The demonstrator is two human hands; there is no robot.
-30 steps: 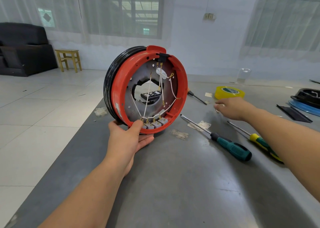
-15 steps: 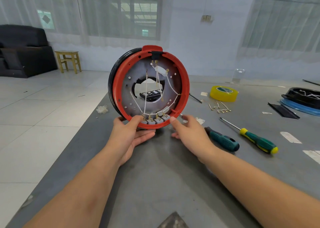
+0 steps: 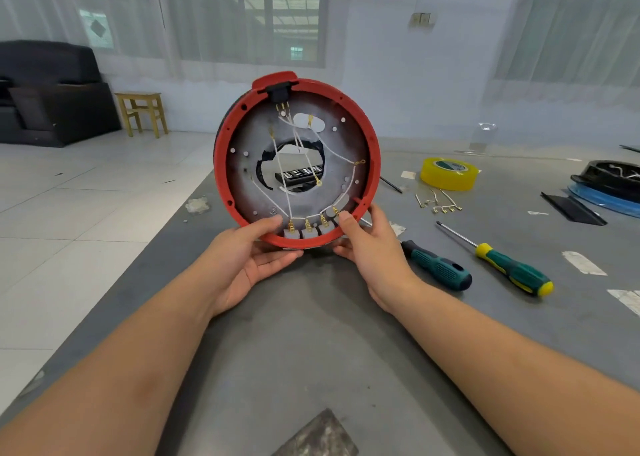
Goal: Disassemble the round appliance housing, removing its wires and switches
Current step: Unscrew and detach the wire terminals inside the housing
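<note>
The round red housing [image 3: 298, 159] is held upright on its edge above the grey table [image 3: 311, 334], its open inner face turned toward the camera. Its lower rim is gripped by the left hand [image 3: 247, 260], thumb laid on the inner face, and by the right hand [image 3: 372, 247], thumb set beside the grey switches [image 3: 308, 230]. White wires [image 3: 287, 164] with brass terminals are seen crossing the interior. Two green-handled screwdrivers [image 3: 512, 270], loose removed wires [image 3: 438, 202] and a yellow tape roll [image 3: 448, 173] are noted on the table to the right.
</note>
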